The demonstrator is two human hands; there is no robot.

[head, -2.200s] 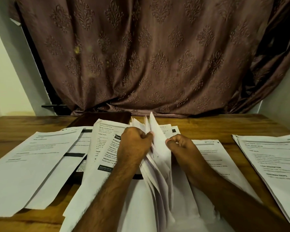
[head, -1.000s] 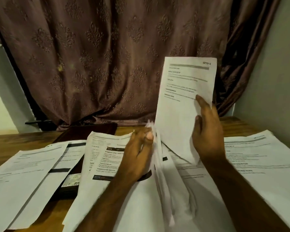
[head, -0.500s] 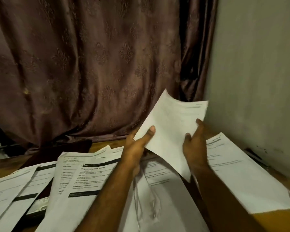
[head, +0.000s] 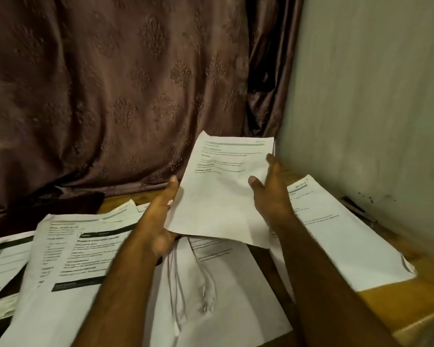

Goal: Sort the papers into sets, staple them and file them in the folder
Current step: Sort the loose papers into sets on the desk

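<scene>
Head view: both hands hold one printed sheet (head: 221, 196) above the worktop (head: 398, 309), its long axis running from 7 to 1 o'clock, header end pointing away. The left hand (head: 158, 219) grips its left edge; the right hand (head: 268, 194) pinches its right side. More papers (head: 90, 259) lie spread below.

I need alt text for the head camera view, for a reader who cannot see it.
Two bare hands hold one printed sheet above a wooden table: the left hand at its left edge, the right hand at its right side. More printed papers lie spread below, with a brown patterned curtain behind.
</scene>
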